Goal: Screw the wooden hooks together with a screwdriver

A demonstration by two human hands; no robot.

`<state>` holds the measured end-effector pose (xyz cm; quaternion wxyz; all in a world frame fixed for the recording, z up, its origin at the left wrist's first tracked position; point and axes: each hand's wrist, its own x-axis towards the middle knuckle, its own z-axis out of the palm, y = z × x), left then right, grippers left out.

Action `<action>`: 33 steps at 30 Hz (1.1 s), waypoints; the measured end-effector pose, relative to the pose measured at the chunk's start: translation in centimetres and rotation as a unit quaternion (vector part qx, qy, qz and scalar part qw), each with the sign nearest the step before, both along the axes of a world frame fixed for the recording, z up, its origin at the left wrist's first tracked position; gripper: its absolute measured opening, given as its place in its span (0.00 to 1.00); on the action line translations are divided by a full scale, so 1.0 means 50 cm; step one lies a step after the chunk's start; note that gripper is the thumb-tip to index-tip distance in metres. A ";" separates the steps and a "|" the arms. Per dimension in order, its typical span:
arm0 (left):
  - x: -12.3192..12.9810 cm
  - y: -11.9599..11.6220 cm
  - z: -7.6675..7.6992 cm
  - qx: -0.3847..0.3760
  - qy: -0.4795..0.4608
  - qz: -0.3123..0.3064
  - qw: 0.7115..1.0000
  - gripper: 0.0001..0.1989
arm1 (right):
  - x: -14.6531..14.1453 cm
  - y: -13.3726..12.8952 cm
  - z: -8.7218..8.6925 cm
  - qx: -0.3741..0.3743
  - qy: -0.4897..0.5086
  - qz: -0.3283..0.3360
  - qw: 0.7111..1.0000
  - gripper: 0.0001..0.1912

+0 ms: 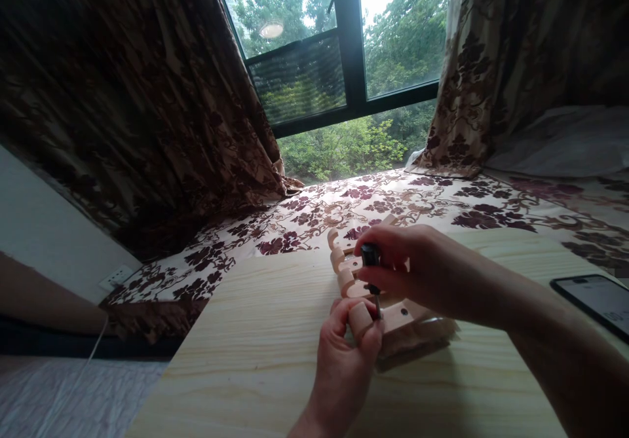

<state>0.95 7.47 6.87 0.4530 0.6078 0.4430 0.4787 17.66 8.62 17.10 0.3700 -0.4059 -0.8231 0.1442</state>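
Observation:
In my right hand (417, 268) is a short screwdriver (371, 264) with a dark handle, held upright, fingers pinched round it. Its shaft points down at a pale wooden piece (399, 317) that has a dark screw or hole on its face. My left hand (346, 353) grips the curled end (361, 320) of that piece, close to the screwdriver tip. Behind it stand several similar curved wooden hooks (344, 271) in a row. Beneath the piece lies something in clear plastic wrapping (420, 340); its contents I cannot make out.
The work lies on a light wooden board (236, 346). A phone (597, 300) rests at the right. Beyond are a floral cloth (304, 222), patterned curtains (147, 97) and a dark-framed window (351, 52). A wall socket (115, 277) sits at the left.

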 end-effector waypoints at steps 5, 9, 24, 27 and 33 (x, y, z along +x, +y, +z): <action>0.000 0.001 0.000 0.002 0.003 0.003 1.000 0.06 | -0.007 0.000 0.001 -0.035 0.021 0.026 0.999 0.13; 0.001 0.000 0.000 0.003 0.002 0.007 1.000 0.06 | -0.011 0.004 -0.005 -0.011 0.011 0.012 1.000 0.12; 0.000 0.004 -0.004 0.000 0.006 0.008 1.000 0.08 | -0.004 0.005 -0.002 -0.011 0.001 0.016 1.000 0.12; 0.000 0.006 -0.004 0.011 0.013 0.011 1.000 0.08 | -0.008 0.010 -0.003 -0.002 -0.012 -0.016 1.000 0.12; -0.003 0.009 -0.005 0.013 0.021 0.012 1.000 0.09 | -0.012 -0.002 0.007 -0.042 -0.014 0.006 0.999 0.13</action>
